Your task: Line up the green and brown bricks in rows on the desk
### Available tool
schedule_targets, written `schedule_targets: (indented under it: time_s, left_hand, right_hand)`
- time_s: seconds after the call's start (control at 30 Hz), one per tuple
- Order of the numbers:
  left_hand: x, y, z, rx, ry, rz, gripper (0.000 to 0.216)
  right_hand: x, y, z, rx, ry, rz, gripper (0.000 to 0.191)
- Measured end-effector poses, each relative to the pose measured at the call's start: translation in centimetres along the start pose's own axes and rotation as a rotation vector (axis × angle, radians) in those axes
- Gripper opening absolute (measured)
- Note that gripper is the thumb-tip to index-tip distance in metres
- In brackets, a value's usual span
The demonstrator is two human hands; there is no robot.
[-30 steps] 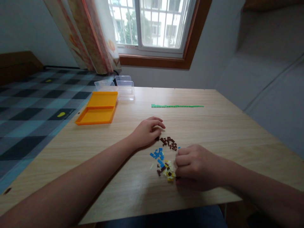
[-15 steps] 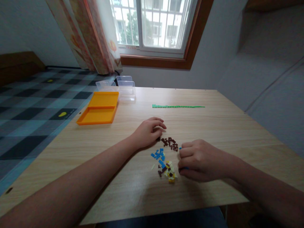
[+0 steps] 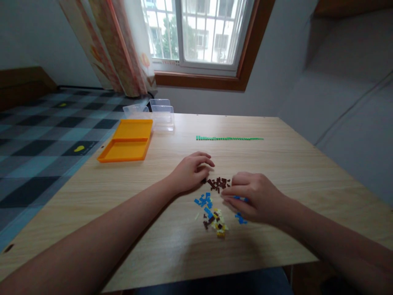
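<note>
My left hand [image 3: 194, 171] rests on the wooden table with its fingers loosely bent and apart, beside a pile of small brown building bricks [image 3: 218, 184]. Just right of that pile, my right hand [image 3: 256, 197] hovers with thumb and forefinger stretched out a little apart, slightly blurred; I see nothing between their tips. Small blue bricks [image 3: 241, 218] lie under and beside this hand, partly hidden by it. Another cluster of blue bricks [image 3: 204, 200] sits between the hands. Nearer to me is a mixed heap of pale yellow, yellow and brown bricks [image 3: 219, 225].
A long row of small green bricks [image 3: 229, 138] stretches across the table's far part. An orange two-part tray [image 3: 124, 159] lies at the left, with clear plastic boxes [image 3: 163, 119] behind it. A bed with a checked cover [image 3: 46, 139] adjoins the table's left side.
My right hand has moved up and slightly left toward the brown pile, its fingers extending from a curled pose. Blue bricks beneath it now show. Brown bricks have shifted; my left hand stays put.
</note>
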State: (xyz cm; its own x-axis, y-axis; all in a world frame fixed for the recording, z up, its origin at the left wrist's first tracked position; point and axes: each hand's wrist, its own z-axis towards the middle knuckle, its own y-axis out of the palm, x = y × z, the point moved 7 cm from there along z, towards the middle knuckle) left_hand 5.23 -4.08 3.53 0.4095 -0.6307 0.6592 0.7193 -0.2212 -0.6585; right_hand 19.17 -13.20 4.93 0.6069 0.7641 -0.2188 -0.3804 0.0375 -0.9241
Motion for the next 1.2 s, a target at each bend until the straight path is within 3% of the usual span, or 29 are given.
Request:
schedule_targets:
  time_s: [0.1,0.23,1.03,1.2]
  left_hand:
    - [0.1,0.0,0.0,-0.005,0.007,-0.006,0.023]
    - [0.0,0.0,0.0,-0.004,0.005,-0.008,0.024]
    - [0.0,0.1,0.0,-0.004,0.001,0.011,0.024]
    - [-0.1,0.2,0.0,-0.011,0.006,0.004,0.025]
  right_hand:
    - [-1.5,0.3,-0.2,-0.049,-0.156,0.049,0.025]
    - [-2.1,1.0,-0.4,-0.084,-0.223,0.022,0.027]
    - [-2.3,0.9,-0.3,-0.075,-0.252,0.095,0.027]
    - [-1.3,1.1,0.0,-0.081,-0.140,0.020,0.027]
